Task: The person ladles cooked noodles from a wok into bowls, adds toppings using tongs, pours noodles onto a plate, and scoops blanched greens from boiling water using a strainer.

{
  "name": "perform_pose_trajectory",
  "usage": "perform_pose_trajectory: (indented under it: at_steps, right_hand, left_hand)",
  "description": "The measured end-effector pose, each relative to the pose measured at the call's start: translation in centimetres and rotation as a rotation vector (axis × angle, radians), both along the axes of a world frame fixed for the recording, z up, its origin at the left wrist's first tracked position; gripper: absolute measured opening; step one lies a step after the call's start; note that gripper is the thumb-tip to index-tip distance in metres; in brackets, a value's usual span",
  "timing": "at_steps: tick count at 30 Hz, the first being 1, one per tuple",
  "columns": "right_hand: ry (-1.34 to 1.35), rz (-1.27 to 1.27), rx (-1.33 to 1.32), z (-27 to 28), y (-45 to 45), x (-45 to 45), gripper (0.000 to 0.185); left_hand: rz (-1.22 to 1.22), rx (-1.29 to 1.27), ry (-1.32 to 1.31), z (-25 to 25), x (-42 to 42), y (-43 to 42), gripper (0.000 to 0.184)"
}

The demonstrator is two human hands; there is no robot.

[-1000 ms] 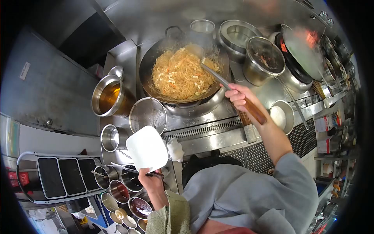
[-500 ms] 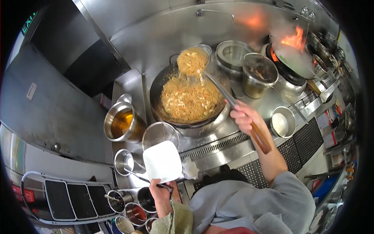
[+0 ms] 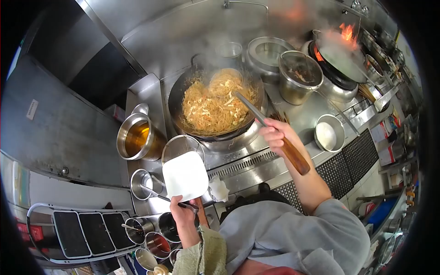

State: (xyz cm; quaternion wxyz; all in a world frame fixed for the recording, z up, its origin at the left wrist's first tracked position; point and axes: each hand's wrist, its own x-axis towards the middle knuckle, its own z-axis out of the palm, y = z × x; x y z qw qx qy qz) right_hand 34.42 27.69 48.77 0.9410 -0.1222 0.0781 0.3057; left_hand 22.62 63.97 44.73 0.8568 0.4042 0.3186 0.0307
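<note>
My right hand (image 3: 278, 134) is closed round the long handle of a wok ladle (image 3: 293, 153), which has a wooden grip. The ladle's head lies among the fried noodles (image 3: 206, 114) in the big wok (image 3: 178, 98), a heap of noodles on it hiding its bowl. White and orange bits are mixed through the noodles, and steam rises. In my left hand (image 3: 182, 213) a white square plate (image 3: 185, 176) is pinched by its near edge, low in front of the wok. A dark-handled utensil (image 3: 165, 198) passes close to the left fingers; whether they touch it I cannot tell.
A pot of amber oil (image 3: 137, 140) stands left of the wok, with a mesh strainer (image 3: 176, 144) in front. At right are a tall pot (image 3: 300, 75), a white-filled pot (image 3: 327, 135) and a second wok (image 3: 341, 62) with flames. Sauce containers (image 3: 158, 243) sit lower left.
The ladle, raised above the wok with noodles on it before, is now down among the noodles. My right hand moved with it. My left hand still holds the plate; the whole view shifted slightly.
</note>
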Motion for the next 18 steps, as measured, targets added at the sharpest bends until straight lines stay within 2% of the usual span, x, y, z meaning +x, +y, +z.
perform_pose_trajectory:
  at_steps: [2,5,7,9,10,15,18]
  right_hand:
    - [-0.107,-0.015,-0.134,0.3,-0.8,0.2,0.011]
    - [-0.065,-0.027,-0.205,0.8,-1.5,1.6,0.011]
    - [-0.056,-0.019,-0.169,1.6,-2.5,1.5,0.016]
    - [-0.101,0.076,0.051,3.8,-4.0,1.2,0.024]
    - [-0.092,0.065,0.069,5.0,-4.5,0.9,0.03]
    - [-0.137,0.105,-0.002,12.6,-5.6,-2.2,0.032]
    - [-0.169,0.11,-0.035,13.0,-5.9,-4.0,0.035]
  left_hand:
    - [0.022,0.006,-0.019,0.5,0.8,-0.6,0.036]
    - [0.049,0.002,-0.077,0.6,2.3,-1.2,0.039]
    - [0.018,0.043,-0.086,1.1,3.7,-1.5,0.038]
    - [-0.052,0.004,-0.126,1.3,6.1,-1.8,0.039]
    - [-0.068,0.039,-0.129,2.1,7.4,-2.7,0.04]
    - [-0.235,0.084,-0.202,3.5,15.8,-7.1,0.04]
    - [-0.288,0.025,-0.239,3.6,19.7,-10.8,0.041]
